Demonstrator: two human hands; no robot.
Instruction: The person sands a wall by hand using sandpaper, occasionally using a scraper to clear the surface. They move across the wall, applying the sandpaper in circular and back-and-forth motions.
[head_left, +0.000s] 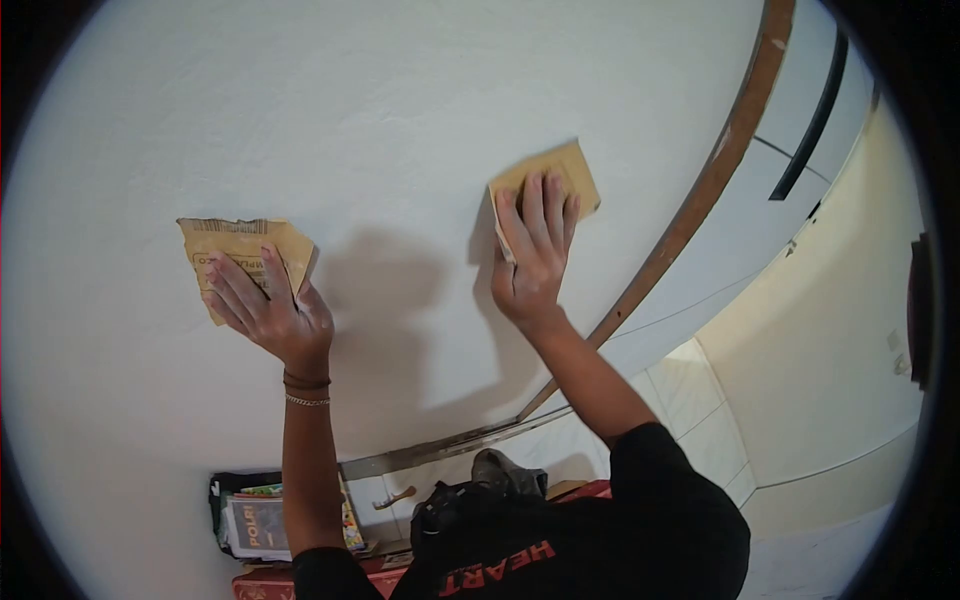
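Note:
My left hand (265,310) presses a torn sheet of sandpaper (237,238) flat against the white wall (400,110). Its tan back carries a barcode and printed letters, and the fingers lie across it with the thumb at the edge. Higher and to the right, my right hand (537,240) holds a second piece of sandpaper (577,175) against the same wall. That piece is folded, with part of it showing beside the palm. The grit faces are hidden. Pale dust coats the fingers of both hands.
A brown wooden frame (700,195) borders the wall on the right, with a dark handle (812,125) beyond it. Below are a black-edged box of books (255,525), a red surface (262,582), a small wooden-handled tool (398,497) and a tiled floor (690,400).

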